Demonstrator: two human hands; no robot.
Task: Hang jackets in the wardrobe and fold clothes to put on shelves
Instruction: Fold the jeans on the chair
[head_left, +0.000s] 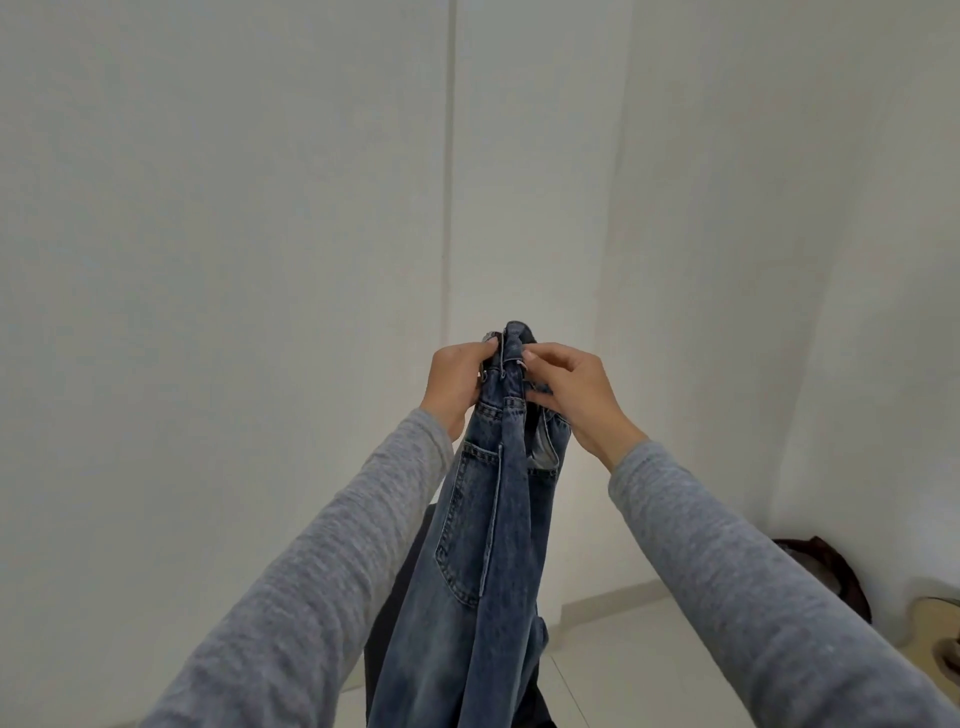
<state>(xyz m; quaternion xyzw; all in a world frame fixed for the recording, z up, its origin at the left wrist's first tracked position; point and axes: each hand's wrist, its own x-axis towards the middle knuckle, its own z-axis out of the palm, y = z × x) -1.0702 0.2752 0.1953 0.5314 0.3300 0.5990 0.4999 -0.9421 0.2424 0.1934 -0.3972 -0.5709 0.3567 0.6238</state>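
Legs of jeans (488, 545) cut off at bottom edge. Dark cloth (395, 613) behind them, mostly hidden; kind unclear. Fingertips of left hand (457, 387) buried in waistband. Lower right: reddish thing (831, 566) half behind right sleeve (753, 571); tan object (940, 639) cut by right edge, unidentifiable.

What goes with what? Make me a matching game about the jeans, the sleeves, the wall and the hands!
Things:
1. jeans
2. sleeves
3. wall
4. left hand and right hand

Colours or states:
A. white
B. gripping the top of the jeans
C. blue, hanging down
D. grey

Pairs: 1-C, 2-D, 3-A, 4-B
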